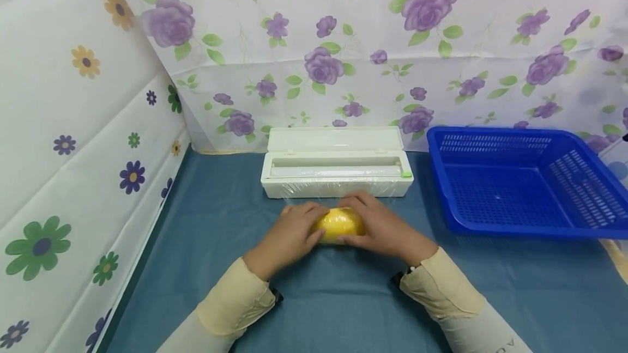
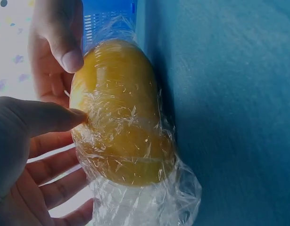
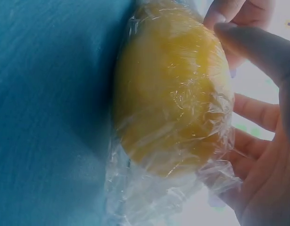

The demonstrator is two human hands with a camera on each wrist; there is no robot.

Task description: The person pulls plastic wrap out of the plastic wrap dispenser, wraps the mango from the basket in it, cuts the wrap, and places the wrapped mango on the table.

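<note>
A smooth yellow oval fruit [image 1: 339, 225] lies on the blue-green cloth, wrapped in clear cling film [image 2: 140, 202]. My left hand [image 1: 293, 233] holds its left side, thumb toward me and fingers around the far side. On the right side, my right hand [image 1: 385, 227] grips it the same way. Loose film bunches past both ends of the fruit in the wrist views. Just behind the hands stands a white cling film dispenser [image 1: 338, 187], lid raised, with a roll [image 1: 336, 171] inside. Film stretches over its front toward the fruit.
To the right sits a blue plastic basket [image 1: 515, 227] with slotted walls. A green slider [image 1: 406, 174] is at the dispenser's right end. Flowered sheets [image 1: 363, 91] hang behind and along the left of the cloth-covered table [image 1: 343, 309].
</note>
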